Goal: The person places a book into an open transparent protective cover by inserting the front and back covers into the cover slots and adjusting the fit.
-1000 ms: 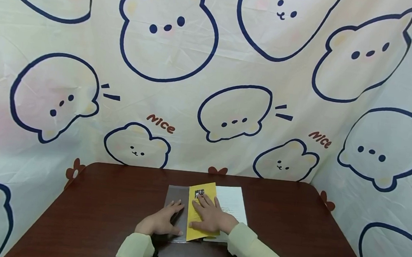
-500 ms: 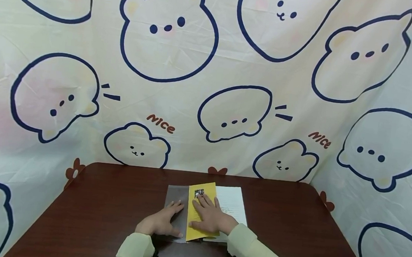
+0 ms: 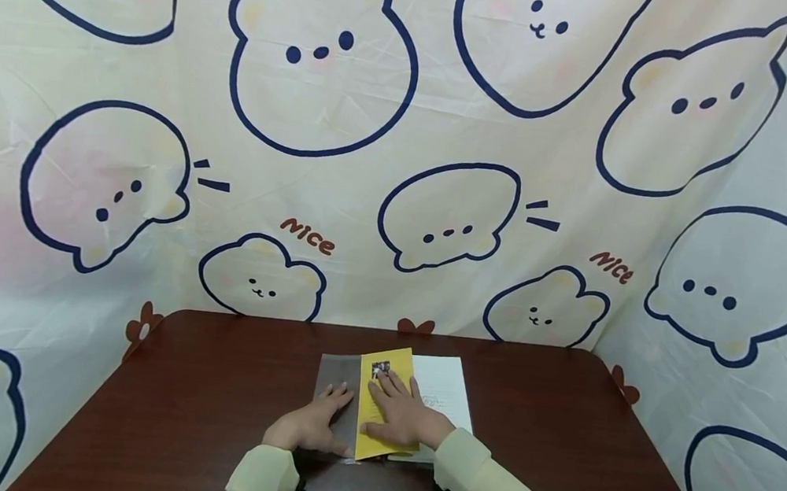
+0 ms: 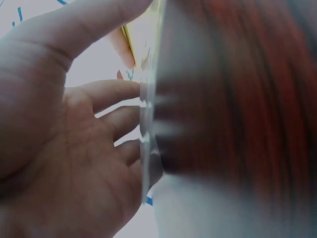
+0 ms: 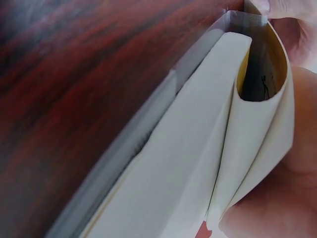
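Note:
An open book lies near the table's front in the head view, with a grey cover in clear plastic [image 3: 337,367] at left, a yellow flap [image 3: 397,358] bearing a small photo in the middle and a white page [image 3: 441,376] at right. My left hand [image 3: 308,427] rests on the grey cover, fingers spread. My right hand [image 3: 397,416] presses flat on the yellow flap. From the right wrist, the flap [image 5: 257,124] bows up in a loop beside the thick page block [image 5: 193,119]. The clear cover edge [image 4: 146,134] crosses my left fingertips in the left wrist view.
The dark brown wooden table [image 3: 547,418] reaches out on both sides of the book. Behind and beside it hangs a pale cloth [image 3: 347,288] printed with bear outlines.
My left hand has shifted slightly to the right, its thumb closer to the yellow flap. The right hand and the book have stayed in place.

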